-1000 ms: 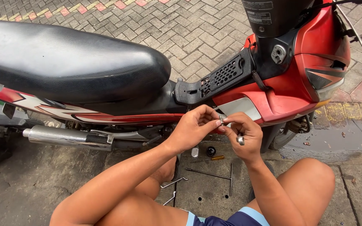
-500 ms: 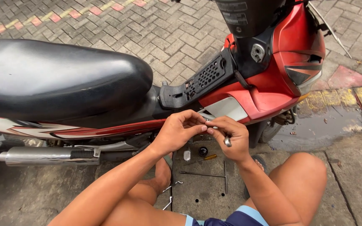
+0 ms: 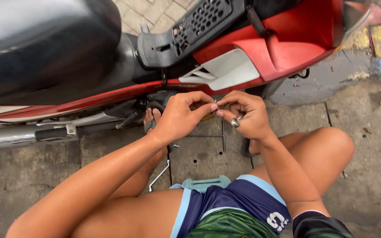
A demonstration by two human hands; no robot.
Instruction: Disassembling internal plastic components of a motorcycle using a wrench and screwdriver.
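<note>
A small metal part (image 3: 215, 105) sits pinched between the fingertips of both hands, mostly hidden, so its shape cannot be told. A short silvery socket-like piece (image 3: 236, 121), round and shiny, is tucked against the fingers (image 3: 243, 115) of the right hand (image 3: 248, 115), just below the pinched part, in front of the red motorcycle fairing.
</note>
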